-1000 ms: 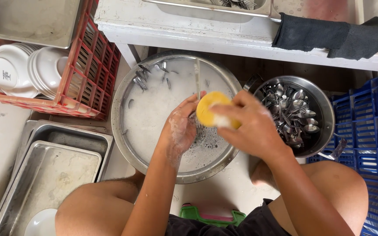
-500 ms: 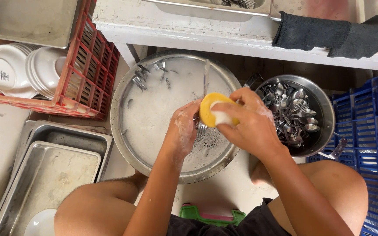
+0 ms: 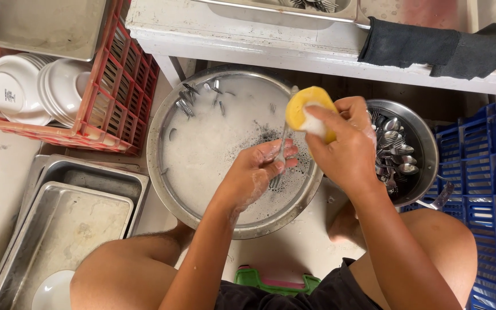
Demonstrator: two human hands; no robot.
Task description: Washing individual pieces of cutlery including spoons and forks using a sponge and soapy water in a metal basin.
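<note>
Over foamy round steel basin (image 3: 167,172), right hand (image 3: 343,146) squeezes spongy yellow pad (image 3: 302,106).

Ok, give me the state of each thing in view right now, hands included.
left hand: soapy, gripping a fork
fork: held upright over the basin
right hand: squeezing the sponge
sponge: yellow, pressed to the fork's handle
basin: full of sudsy water
metal bowl: piled with spoons
red crate: holding stacked white bowls

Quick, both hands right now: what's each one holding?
Left hand: closed on a fork over the soapy basin.
Right hand: closed on a yellow sponge.
</note>
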